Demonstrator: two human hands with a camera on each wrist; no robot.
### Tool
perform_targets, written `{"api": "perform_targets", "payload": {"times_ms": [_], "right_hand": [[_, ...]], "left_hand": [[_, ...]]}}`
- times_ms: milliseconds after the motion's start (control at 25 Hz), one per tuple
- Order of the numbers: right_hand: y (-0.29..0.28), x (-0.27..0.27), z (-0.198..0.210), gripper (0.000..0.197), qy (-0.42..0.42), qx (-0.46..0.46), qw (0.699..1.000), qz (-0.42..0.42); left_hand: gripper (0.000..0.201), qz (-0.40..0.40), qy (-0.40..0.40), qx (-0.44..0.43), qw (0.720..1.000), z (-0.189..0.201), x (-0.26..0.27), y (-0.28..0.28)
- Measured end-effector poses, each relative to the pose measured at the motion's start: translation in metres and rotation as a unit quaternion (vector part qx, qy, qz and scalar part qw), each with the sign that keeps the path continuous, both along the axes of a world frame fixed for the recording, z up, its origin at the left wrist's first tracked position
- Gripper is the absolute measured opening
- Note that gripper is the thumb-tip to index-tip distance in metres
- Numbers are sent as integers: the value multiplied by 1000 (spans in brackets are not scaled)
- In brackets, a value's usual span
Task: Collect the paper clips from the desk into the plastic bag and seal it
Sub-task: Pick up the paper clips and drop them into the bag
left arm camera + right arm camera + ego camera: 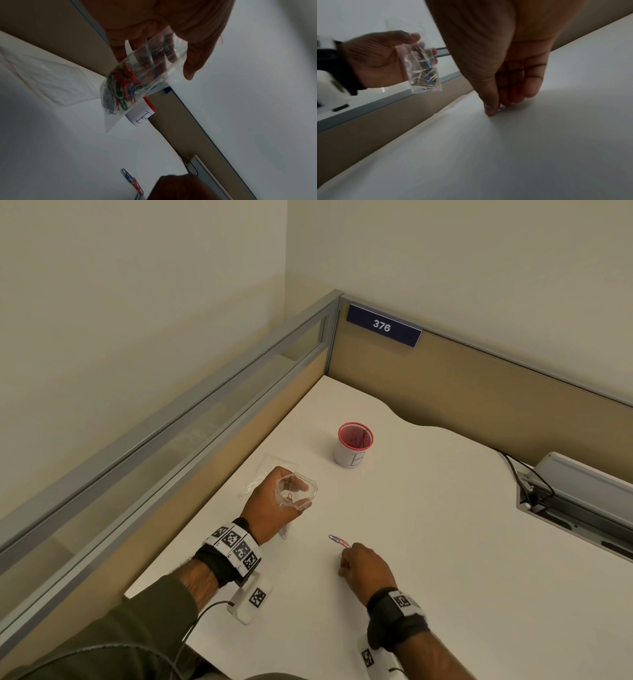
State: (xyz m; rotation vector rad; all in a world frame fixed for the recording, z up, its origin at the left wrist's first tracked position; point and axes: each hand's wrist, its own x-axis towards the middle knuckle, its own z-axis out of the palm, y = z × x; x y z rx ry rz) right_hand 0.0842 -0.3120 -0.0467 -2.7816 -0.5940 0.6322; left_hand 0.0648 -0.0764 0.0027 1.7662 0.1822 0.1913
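Observation:
My left hand (298, 491) holds a small clear plastic bag (310, 486) above the white desk, thumb and fingers spreading its mouth. Several coloured paper clips lie bunched in the bag's bottom (120, 86), which also shows in the right wrist view (423, 73). A blue and a red paper clip (339, 541) lie loose on the desk just beyond my right hand (342, 563). That hand's thumb and fingertips (491, 109) press together on the desk, pinching a small pale clip. The loose clips (132, 180) show near the left wrist view's lower edge.
A red mesh cup (355, 445) with a white label stands further back on the desk (445, 542). A second clear bag (270, 467) lies flat by the left partition (205, 433). A recessed cable box (575, 501) sits at the right.

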Motion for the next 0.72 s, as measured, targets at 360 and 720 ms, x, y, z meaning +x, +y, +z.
{"api": "perform_targets", "payload": {"times_ms": [360, 720], "right_hand": [[3, 46, -8, 33, -14, 1, 1000, 28], [7, 35, -15, 19, -61, -15, 996, 58]], "left_hand": [[35, 14, -3, 11, 1000, 4, 2, 7], [37, 11, 8, 20, 1000, 3, 2, 1]]}}
